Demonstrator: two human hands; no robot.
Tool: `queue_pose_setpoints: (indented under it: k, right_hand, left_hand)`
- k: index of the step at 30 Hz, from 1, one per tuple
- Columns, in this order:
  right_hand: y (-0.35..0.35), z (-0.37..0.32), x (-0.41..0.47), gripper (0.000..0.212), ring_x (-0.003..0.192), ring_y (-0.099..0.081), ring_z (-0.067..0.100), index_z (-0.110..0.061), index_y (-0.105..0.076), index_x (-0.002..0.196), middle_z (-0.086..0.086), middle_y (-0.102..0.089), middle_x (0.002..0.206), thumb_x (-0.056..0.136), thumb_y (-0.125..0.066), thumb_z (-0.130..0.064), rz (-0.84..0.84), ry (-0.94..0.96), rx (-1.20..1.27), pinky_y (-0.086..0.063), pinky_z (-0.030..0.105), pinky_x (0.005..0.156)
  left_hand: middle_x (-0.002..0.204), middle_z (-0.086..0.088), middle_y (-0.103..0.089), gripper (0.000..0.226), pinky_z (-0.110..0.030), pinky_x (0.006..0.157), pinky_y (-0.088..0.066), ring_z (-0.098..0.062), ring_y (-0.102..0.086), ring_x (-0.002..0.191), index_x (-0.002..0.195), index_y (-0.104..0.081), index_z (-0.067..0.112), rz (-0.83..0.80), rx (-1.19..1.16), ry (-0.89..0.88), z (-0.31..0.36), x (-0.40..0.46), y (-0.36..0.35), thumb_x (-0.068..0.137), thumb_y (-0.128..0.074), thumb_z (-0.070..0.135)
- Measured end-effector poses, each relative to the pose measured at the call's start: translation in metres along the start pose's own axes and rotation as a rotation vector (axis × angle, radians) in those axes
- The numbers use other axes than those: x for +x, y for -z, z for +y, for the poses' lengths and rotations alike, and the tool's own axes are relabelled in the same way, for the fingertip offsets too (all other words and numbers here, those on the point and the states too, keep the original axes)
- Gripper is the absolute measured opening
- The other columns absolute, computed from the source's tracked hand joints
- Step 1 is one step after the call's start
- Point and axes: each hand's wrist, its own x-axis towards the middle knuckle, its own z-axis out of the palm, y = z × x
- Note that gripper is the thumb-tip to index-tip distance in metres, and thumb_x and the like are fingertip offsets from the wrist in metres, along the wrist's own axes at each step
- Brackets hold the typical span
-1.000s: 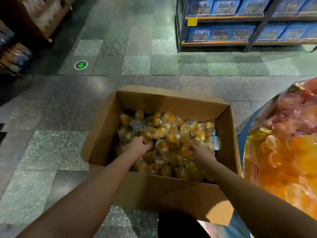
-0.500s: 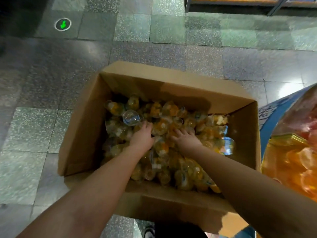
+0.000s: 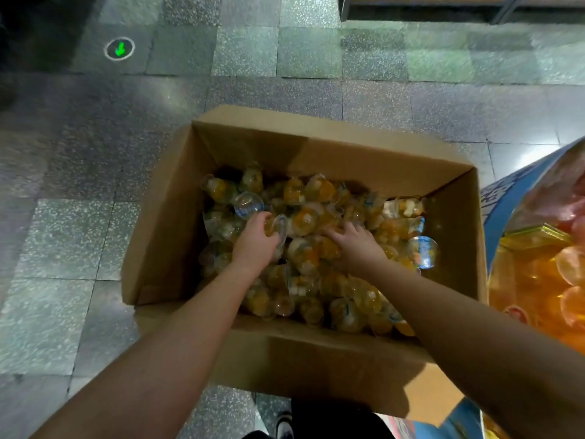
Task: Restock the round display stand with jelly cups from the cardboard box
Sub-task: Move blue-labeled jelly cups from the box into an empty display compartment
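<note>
An open cardboard box sits on the tiled floor, filled with several clear jelly cups of orange and yellow fruit. Both my hands are down inside it. My left hand curls its fingers round a jelly cup near the middle left of the pile. My right hand lies palm down on the cups at the middle, its fingers spread and digging between them. The round display stand shows at the right edge, with orange and pink cups heaped in it.
Grey and green speckled floor tiles surround the box. A round green arrow marker is set in the floor at the upper left. The foot of a shelf unit runs along the top right. My dark shoe shows below the box.
The view has tipped further down onto the box and the shelves have left the frame. Both hands have reached deeper toward the middle of the pile, and my left hand has closed round a cup.
</note>
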Motion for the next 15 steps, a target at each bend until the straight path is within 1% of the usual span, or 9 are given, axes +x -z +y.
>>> queue_pose_setpoints:
  k: [2, 4, 6, 8, 10, 11, 12, 13, 15]
  right_hand:
    - [0.005, -0.003, -0.024, 0.068, 0.122, -0.050, 0.025, -0.045, -0.029, 0.148, 0.009, -0.036, 0.147, 0.089, -0.065, -0.046, 0.026, -0.131, 0.343, -0.052, 0.033, 0.092]
    - [0.008, -0.008, -0.058, 0.062, 0.104, -0.060, 0.019, -0.049, -0.036, 0.143, 0.003, -0.046, 0.135, 0.089, -0.065, -0.048, 0.016, -0.201, 0.748, -0.054, 0.025, 0.071]
    - [0.004, -0.015, -0.096, 0.054, 0.101, -0.061, 0.019, -0.046, -0.041, 0.143, -0.007, -0.052, 0.121, 0.092, -0.061, -0.048, 0.021, -0.208, 1.033, -0.052, 0.029, 0.074]
    - [-0.002, -0.026, -0.137, 0.045, 0.104, -0.057, 0.018, -0.046, -0.050, 0.136, -0.011, -0.053, 0.118, 0.092, -0.059, -0.051, 0.075, -0.191, 1.234, -0.046, 0.030, 0.078]
    - [-0.011, -0.041, -0.179, 0.049, 0.101, -0.063, 0.025, -0.043, -0.061, 0.118, -0.005, -0.060, 0.120, 0.075, -0.066, -0.064, 0.121, -0.180, 1.447, -0.050, 0.035, 0.078]
    - [-0.017, -0.048, -0.200, 0.060, 0.090, -0.067, 0.025, -0.034, -0.063, 0.116, 0.000, -0.065, 0.114, 0.065, -0.072, -0.066, 0.111, -0.174, 1.618, -0.054, 0.035, 0.072]
    - [-0.024, -0.054, -0.220, 0.069, 0.078, -0.068, 0.020, -0.024, -0.061, 0.118, 0.005, -0.069, 0.106, 0.064, -0.075, -0.065, 0.069, -0.151, 1.794, -0.056, 0.029, 0.062]
    - [-0.030, -0.062, -0.242, 0.069, 0.071, -0.067, 0.016, -0.018, -0.059, 0.122, 0.007, -0.070, 0.100, 0.069, -0.071, -0.061, 0.030, -0.138, 1.920, -0.053, 0.024, 0.054]
    - [-0.041, -0.073, -0.288, 0.061, 0.069, -0.063, 0.014, -0.016, -0.059, 0.126, 0.007, -0.071, 0.097, 0.078, -0.061, -0.054, 0.019, -0.122, 2.014, -0.049, 0.021, 0.049]
  left_hand:
    - [0.123, 0.006, -0.056, 0.045, -0.042, 0.094, -0.052, -0.018, -0.059, 0.108, 0.136, -0.045, 0.031, 0.005, -0.200, 0.070, 0.001, -0.029, 0.015, 0.093, -0.059, 0.030]
    - [0.111, 0.009, -0.058, 0.040, -0.039, 0.088, -0.055, -0.014, -0.062, 0.099, 0.129, -0.049, 0.034, -0.008, -0.348, 0.101, 0.001, -0.063, 0.027, 0.091, -0.062, 0.029]
    - [0.115, 0.003, -0.060, 0.040, -0.036, 0.082, -0.058, -0.016, -0.066, 0.098, 0.128, -0.052, 0.029, -0.030, -0.558, 0.118, 0.000, -0.100, 0.034, 0.091, -0.064, 0.023]
    - [0.117, -0.002, -0.060, 0.040, -0.031, 0.074, -0.059, -0.020, -0.067, 0.098, 0.127, -0.051, 0.026, -0.065, -0.705, 0.118, 0.001, -0.139, 0.039, 0.091, -0.065, 0.017]
    - [0.114, -0.002, -0.063, 0.037, -0.026, 0.066, -0.055, -0.021, -0.068, 0.093, 0.122, -0.052, 0.027, -0.072, -0.757, 0.094, 0.001, -0.178, 0.038, 0.090, -0.066, 0.014]
    - [0.112, -0.003, -0.065, 0.037, -0.025, 0.063, -0.053, -0.021, -0.069, 0.089, 0.121, -0.052, 0.026, -0.079, -0.775, 0.080, 0.000, -0.197, 0.037, 0.089, -0.066, 0.014]
    - [0.111, -0.004, -0.067, 0.039, -0.025, 0.062, -0.053, -0.022, -0.070, 0.087, 0.124, -0.052, 0.024, -0.094, -0.795, 0.066, -0.001, -0.216, 0.035, 0.089, -0.066, 0.014]
    - [0.111, -0.007, -0.068, 0.040, -0.026, 0.063, -0.053, -0.024, -0.071, 0.086, 0.126, -0.052, 0.023, -0.115, -0.819, 0.053, -0.002, -0.235, 0.033, 0.090, -0.066, 0.014]
    - [0.109, -0.012, -0.069, 0.033, -0.032, 0.069, -0.053, -0.028, -0.071, 0.085, 0.122, -0.055, 0.020, -0.154, -0.860, 0.026, -0.001, -0.273, 0.030, 0.092, -0.063, 0.012]
